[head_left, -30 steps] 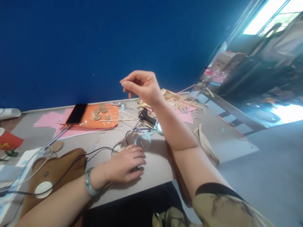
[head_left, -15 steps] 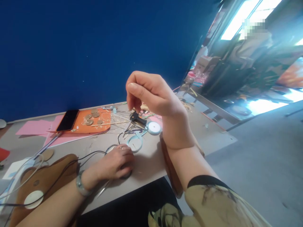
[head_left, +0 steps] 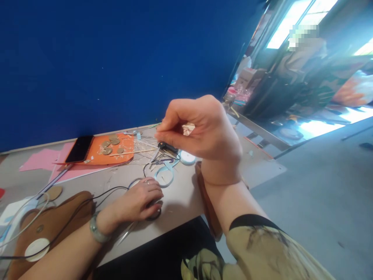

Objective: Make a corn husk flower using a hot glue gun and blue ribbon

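Note:
My right hand is raised above the table, thumb and forefinger pinched together; anything between the tips is too small to make out. Lower left, my left hand rests on the tabletop with its fingers curled down. A dark rounded thing shows partly from under these fingers, and a thin metal strip lies by the wrist. Beyond the left hand is a loop of light blue ribbon, running to a ribbon roll. A black glue gun lies just below the right fingertips, partly covered.
A phone lies on orange paper with several cardboard discs. Pink sheets spread leftward. A brown shaped board and cables are at left. Behind stands a blue panel; a person is at far right.
My right hand has turned and dropped slightly, its pinch now pointing left with a gap showing behind the fingers. The left hand stays put; the view has shifted slightly.

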Available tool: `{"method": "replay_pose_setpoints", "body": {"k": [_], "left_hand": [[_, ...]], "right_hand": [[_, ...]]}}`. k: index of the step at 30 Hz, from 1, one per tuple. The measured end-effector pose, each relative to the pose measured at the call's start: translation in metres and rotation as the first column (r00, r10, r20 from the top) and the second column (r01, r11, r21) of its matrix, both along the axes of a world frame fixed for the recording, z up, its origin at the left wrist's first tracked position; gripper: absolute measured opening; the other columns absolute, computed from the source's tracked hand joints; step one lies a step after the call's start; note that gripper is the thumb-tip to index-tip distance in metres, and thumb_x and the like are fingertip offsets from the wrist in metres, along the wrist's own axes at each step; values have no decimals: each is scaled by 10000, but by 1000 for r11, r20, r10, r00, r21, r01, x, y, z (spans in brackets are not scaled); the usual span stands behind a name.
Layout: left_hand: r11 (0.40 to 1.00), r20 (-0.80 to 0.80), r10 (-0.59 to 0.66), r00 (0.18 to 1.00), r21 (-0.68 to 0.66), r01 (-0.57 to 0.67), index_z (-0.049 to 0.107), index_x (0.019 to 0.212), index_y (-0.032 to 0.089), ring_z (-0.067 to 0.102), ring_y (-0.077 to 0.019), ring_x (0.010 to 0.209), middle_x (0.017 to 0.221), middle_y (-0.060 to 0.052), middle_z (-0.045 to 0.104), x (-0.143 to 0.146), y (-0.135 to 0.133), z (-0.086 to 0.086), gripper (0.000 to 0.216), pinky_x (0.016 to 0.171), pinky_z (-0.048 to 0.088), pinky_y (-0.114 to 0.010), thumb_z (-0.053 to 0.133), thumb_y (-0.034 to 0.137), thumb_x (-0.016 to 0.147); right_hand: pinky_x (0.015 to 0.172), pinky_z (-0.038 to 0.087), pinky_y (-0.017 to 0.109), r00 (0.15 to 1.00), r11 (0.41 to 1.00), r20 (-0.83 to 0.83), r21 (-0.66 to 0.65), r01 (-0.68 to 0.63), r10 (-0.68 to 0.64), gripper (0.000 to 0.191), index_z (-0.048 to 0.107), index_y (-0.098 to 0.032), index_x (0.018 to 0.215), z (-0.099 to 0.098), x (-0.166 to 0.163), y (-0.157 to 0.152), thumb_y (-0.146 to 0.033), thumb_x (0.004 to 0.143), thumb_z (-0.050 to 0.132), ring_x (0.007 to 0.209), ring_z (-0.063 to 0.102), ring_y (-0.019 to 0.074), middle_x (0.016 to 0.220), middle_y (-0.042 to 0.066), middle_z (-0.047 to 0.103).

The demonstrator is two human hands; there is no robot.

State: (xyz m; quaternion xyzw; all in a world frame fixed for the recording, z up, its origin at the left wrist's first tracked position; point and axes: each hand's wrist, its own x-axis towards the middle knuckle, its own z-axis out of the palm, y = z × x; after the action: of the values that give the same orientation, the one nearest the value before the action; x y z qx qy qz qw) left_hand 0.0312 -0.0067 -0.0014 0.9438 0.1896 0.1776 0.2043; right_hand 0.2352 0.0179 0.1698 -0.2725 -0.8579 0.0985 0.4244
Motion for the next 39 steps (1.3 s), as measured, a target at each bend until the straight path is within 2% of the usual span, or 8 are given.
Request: {"method": "replay_pose_setpoints", "body": {"k": [6,13,16,19,25,32,35,39], "left_hand": [[999,-47,-33,998,-26,31,570,853,202,559,-192,846,844,-57,619,-3,2,2,92,924,400,-373,488,244,867],[1000,-56,-4,998,-5,4,572,873,200,568,-183,834,839,-47,632,-7,6,-1,103,976,367,-392,488,260,882],[1000,-60,4,998,9,-3,574,867,197,566,-183,834,832,-49,630,-7,8,-3,118,971,368,-385,488,275,890],[999,-65,21,998,29,-19,573,857,196,562,-179,826,819,-44,620,-7,8,-5,129,957,376,-374,475,269,897],[995,-61,44,997,87,-38,577,812,192,562,-177,788,783,-43,606,-6,8,-13,135,933,391,-366,479,253,883],[991,-53,72,996,113,-65,601,828,188,582,-180,793,790,-51,635,-6,9,-16,105,929,391,-355,512,232,861],[988,-81,104,991,122,-94,604,815,184,590,-183,794,793,-58,647,-7,10,-9,132,894,403,-343,497,225,880],[987,-145,125,981,117,-109,594,794,179,594,-181,759,785,-59,663,-8,11,0,150,848,419,-327,500,234,897]], "right_hand": [[626,481,270,971,987,180,56,150,-158,253,635,-213,949,-8,8,18,-337,975,417,642,600,128,769,8,662],[862,446,469,645,796,545,69,602,-535,473,597,-224,1181,-144,106,-17,-545,834,586,1047,592,323,1169,139,646],[721,458,380,608,772,630,-21,635,-483,341,656,-209,882,-175,129,-22,-517,889,510,810,634,260,875,95,698],[612,407,313,624,790,633,-32,613,-458,416,595,-206,663,-177,126,-19,-473,937,432,643,599,208,673,67,652],[580,339,267,654,880,681,-31,475,-329,411,612,-208,671,-164,97,6,-488,928,455,642,590,180,683,46,665],[578,351,279,609,834,670,29,551,-425,340,648,-208,779,-185,71,35,-496,890,505,695,614,207,781,74,704],[721,434,335,704,825,459,131,549,-542,282,651,-189,966,-195,69,37,-435,854,571,884,632,266,951,125,709],[839,425,396,827,907,372,163,388,-420,209,650,-210,821,-192,64,43,-316,906,491,876,627,261,882,117,712]]}}
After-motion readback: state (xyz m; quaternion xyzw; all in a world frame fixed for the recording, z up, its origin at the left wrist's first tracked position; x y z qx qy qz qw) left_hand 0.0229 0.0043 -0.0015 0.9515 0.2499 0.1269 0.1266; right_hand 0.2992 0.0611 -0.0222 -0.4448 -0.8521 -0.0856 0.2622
